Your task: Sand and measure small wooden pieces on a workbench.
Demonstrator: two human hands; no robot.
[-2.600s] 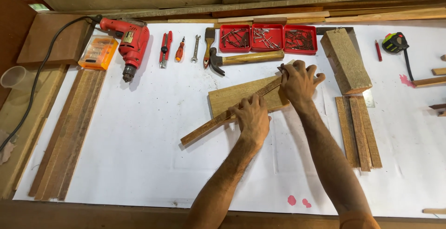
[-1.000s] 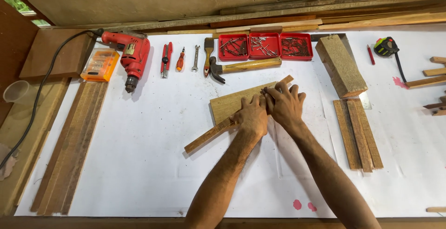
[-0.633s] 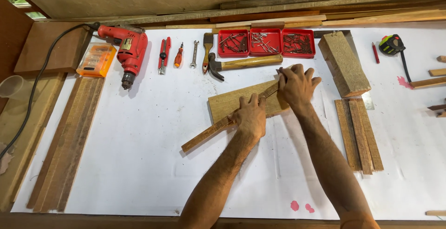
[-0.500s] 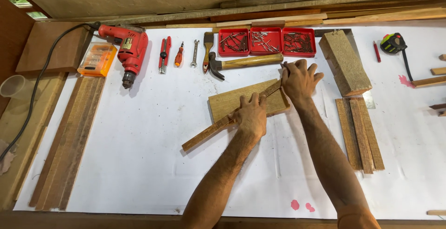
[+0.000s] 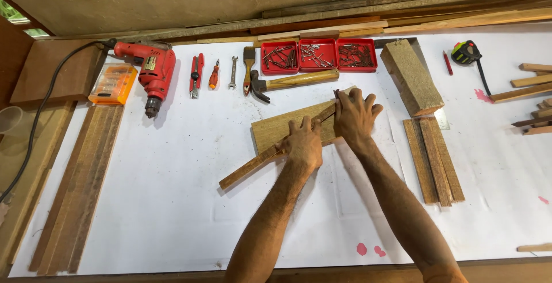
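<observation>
A flat pale wooden board (image 5: 275, 129) lies on the white-covered bench, with a long narrow wooden strip (image 5: 246, 171) laid slantwise across it, its low end at the left. My left hand (image 5: 303, 145) presses down on the strip near its middle, fingers curled over it. My right hand (image 5: 355, 115) grips the strip's upper right end where it crosses the board. Whether the two pieces are joined is hidden under my hands.
A hammer (image 5: 290, 81), three red trays of nails (image 5: 319, 56), a wrench, screwdrivers and a red corded drill (image 5: 153, 74) line the back. A wood block (image 5: 410, 77) and slats (image 5: 433, 158) sit right, a tape measure (image 5: 464, 52) beyond, planks (image 5: 80, 185) left.
My hands and the strip have shifted only slightly on the board; the right hand slid a little along the strip's upper end. Both hands keep hold.
</observation>
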